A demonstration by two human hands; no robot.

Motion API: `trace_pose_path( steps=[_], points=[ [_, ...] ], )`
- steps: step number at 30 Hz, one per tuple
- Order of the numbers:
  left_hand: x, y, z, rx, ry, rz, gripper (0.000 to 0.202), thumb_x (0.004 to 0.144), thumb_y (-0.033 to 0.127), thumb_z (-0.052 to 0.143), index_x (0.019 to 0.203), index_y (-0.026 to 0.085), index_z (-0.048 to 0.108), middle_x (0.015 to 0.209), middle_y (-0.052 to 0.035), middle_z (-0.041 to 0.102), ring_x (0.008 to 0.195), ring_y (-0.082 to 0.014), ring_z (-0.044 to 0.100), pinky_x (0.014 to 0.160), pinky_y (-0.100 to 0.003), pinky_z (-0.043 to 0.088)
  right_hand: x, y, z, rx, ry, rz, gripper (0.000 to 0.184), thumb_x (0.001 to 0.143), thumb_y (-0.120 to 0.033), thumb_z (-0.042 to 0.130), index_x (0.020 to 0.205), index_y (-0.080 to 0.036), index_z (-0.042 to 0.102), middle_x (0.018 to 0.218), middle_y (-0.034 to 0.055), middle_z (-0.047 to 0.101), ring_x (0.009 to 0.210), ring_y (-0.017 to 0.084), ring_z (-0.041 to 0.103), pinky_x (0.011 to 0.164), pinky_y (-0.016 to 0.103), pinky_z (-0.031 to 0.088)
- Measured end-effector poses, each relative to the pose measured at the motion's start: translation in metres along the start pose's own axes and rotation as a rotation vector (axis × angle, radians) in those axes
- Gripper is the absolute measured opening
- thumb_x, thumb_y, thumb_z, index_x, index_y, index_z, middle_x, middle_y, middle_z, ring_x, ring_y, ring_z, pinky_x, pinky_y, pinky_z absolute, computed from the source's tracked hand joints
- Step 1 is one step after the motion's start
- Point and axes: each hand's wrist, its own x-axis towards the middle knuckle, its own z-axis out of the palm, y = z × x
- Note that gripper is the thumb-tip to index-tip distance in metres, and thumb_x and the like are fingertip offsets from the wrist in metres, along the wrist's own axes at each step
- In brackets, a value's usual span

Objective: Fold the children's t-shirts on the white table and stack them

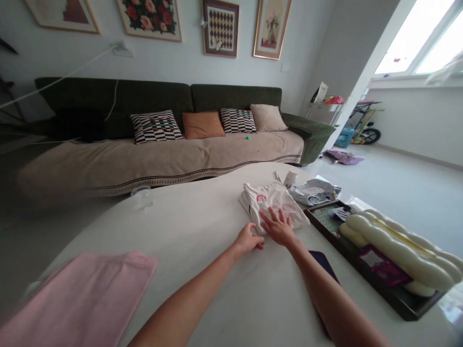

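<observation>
Folded white cotton T-shirt with a rainbow print (271, 205), flat on a white table (188, 217). Right hand (278, 226) spread wide on top, palm down, fingers apart. Left hand (249, 239) at the shirt's near edge, fingers loosely curled, any grip impossible to tell. Just beyond, a crumpled plastic bag (313, 193); to the right, a dark wooden tray (347, 250); partly under the right forearm, a dark phone (323, 265); lower left, a pink cloth (83, 299).

At your 1 o'clock lies the soft white cotton of a folded T-shirt (271, 205), at 4 o'clock a glossy phone (323, 265) and a dark wooden tray (407, 308), and at 8 o'clock a matt pink cloth (79, 299), beside a smooth white tabletop (202, 289).
</observation>
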Motion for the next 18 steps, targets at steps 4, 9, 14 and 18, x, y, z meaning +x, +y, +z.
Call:
trace_pose_path(
  steps=[4, 9, 14, 18],
  points=[
    [-0.101, -0.023, -0.052, 0.132, -0.081, 0.111, 0.042, 0.065, 0.015, 0.062, 0.106, 0.015, 0.054, 0.069, 0.0011, 0.059, 0.058, -0.0113, 0.059, 0.055, -0.020, 0.043, -0.014, -0.019, -0.012, -0.031, -0.042, 0.018, 0.043, 0.088, -0.041, 0.033, 0.130, -0.033, 0.036, 0.144, 0.0058, 0.021, 0.131, 0.036, 0.009, 0.093, 0.062, 0.022],
    [-0.248, -0.063, -0.157, 0.447, 0.218, 0.177, 0.030, 0.076, 0.029, 0.052, 0.104, 0.020, 0.057, 0.084, -0.0019, 0.064, 0.080, -0.0147, 0.061, 0.076, -0.025, 0.047, -0.100, -0.096, -0.001, 0.026, -0.031, -0.050, 0.044, 0.089, -0.038, 0.030, 0.129, -0.023, 0.041, 0.145, 0.0099, 0.018, 0.132, 0.031, 0.007, 0.097, 0.050, 0.028],
    [-0.339, -0.101, -0.246, 0.768, 0.577, 0.261, 0.027, 0.078, 0.033, 0.047, 0.099, 0.021, 0.060, 0.096, -0.0050, 0.065, 0.090, -0.0177, 0.061, 0.081, -0.027, 0.048, -0.224, -0.188, 0.050, 0.149, -0.089, -0.193, 0.047, 0.086, -0.038, 0.032, 0.132, -0.028, 0.035, 0.144, 0.0033, 0.020, 0.132, 0.027, 0.012, 0.100, 0.046, 0.027],
    [-0.365, -0.127, -0.281, 1.052, 0.677, 0.421, 0.028, 0.079, 0.035, 0.048, 0.100, 0.023, 0.063, 0.105, -0.0051, 0.063, 0.099, -0.0199, 0.058, 0.086, -0.030, 0.048, -0.273, -0.224, 0.069, 0.131, -0.016, -0.123, 0.049, 0.087, -0.040, 0.031, 0.134, -0.029, 0.030, 0.143, 0.0027, 0.020, 0.131, 0.027, 0.013, 0.101, 0.050, 0.023]
  ],
)
